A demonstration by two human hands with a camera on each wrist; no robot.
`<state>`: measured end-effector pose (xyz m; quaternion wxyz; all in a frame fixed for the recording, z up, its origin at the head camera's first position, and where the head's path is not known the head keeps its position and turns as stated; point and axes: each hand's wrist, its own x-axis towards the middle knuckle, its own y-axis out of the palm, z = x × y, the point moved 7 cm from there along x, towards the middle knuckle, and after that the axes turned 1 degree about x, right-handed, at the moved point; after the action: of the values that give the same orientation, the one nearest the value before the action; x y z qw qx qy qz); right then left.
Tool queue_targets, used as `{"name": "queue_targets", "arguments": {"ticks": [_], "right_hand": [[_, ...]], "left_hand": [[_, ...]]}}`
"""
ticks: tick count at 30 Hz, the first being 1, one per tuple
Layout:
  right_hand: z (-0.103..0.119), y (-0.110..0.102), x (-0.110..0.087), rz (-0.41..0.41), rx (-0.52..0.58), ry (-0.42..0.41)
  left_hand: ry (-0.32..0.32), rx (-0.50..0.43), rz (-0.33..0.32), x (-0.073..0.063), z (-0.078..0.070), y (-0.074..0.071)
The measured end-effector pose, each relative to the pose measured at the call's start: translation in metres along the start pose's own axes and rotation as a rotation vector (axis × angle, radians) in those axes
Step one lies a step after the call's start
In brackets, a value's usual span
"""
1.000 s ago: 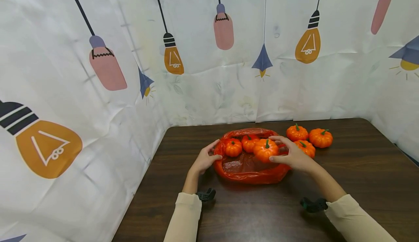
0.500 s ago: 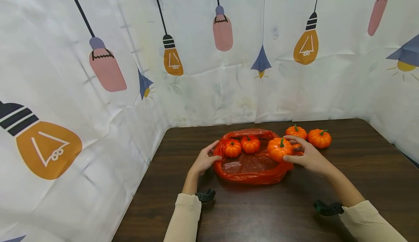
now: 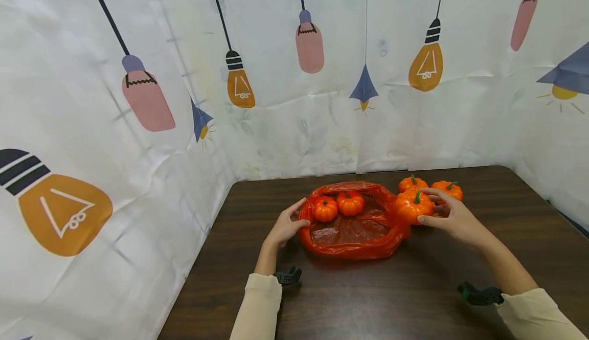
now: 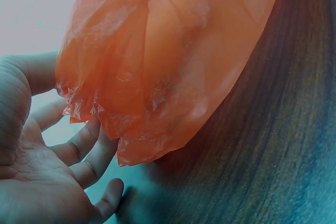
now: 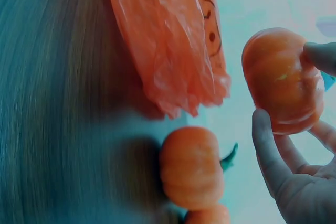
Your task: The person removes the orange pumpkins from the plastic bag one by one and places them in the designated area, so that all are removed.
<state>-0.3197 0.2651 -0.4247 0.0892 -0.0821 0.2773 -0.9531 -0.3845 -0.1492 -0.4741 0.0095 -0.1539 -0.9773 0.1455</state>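
Note:
My left hand (image 3: 285, 229) pinches the left rim of an open red plastic bag (image 3: 356, 251); the left wrist view shows its thumb and fingers on the gathered edge of the bag (image 4: 157, 77). Two small orange toy pumpkins, a left one (image 3: 325, 209) and a right one (image 3: 350, 203), sit inside at the back. My right hand (image 3: 457, 223) holds another toy pumpkin (image 3: 412, 206) between thumb and fingers, raised at the bag's right rim. In the right wrist view, this pumpkin (image 5: 281, 82) is apart from the bag.
On the dark wooden table (image 3: 368, 299), a toy pumpkin (image 3: 411, 182) and a second one (image 3: 449, 189) stand right of the bag, partly behind my right hand. A white curtain (image 3: 294, 140) printed with lamps surrounds the table's back and left.
My right hand has carried the pumpkin rightward from above the bag's inside to its right rim. My left hand keeps its place on the bag.

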Motion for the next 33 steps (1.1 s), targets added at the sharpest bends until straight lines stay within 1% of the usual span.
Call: {"name": "queue_targets", "arguments": {"ticks": [3,5,11,19,28,33], "right_hand": [[-0.005,-0.008,-0.004,-0.013,-0.010,0.010],[-0.008,-0.013,-0.007,-0.023,-0.008,0.017],[-0.021,-0.028,-0.016,-0.056,-0.016,0.050],[-0.039,-0.045,-0.026,-0.071,-0.019,0.074],[-0.058,-0.056,-0.029,-0.077,-0.046,0.095],[-0.065,-0.061,-0.030,-0.070,-0.068,0.107]], "left_hand": [[-0.001,-0.006,0.014,-0.008,-0.014,0.001],[0.007,-0.015,0.010,-0.012,-0.021,0.002],[0.014,-0.023,0.005,-0.011,-0.021,0.002],[0.016,-0.025,-0.003,-0.011,-0.019,0.002],[0.010,-0.021,-0.013,-0.011,-0.019,0.001],[0.013,-0.021,0.002,-0.012,-0.020,0.001]]}}
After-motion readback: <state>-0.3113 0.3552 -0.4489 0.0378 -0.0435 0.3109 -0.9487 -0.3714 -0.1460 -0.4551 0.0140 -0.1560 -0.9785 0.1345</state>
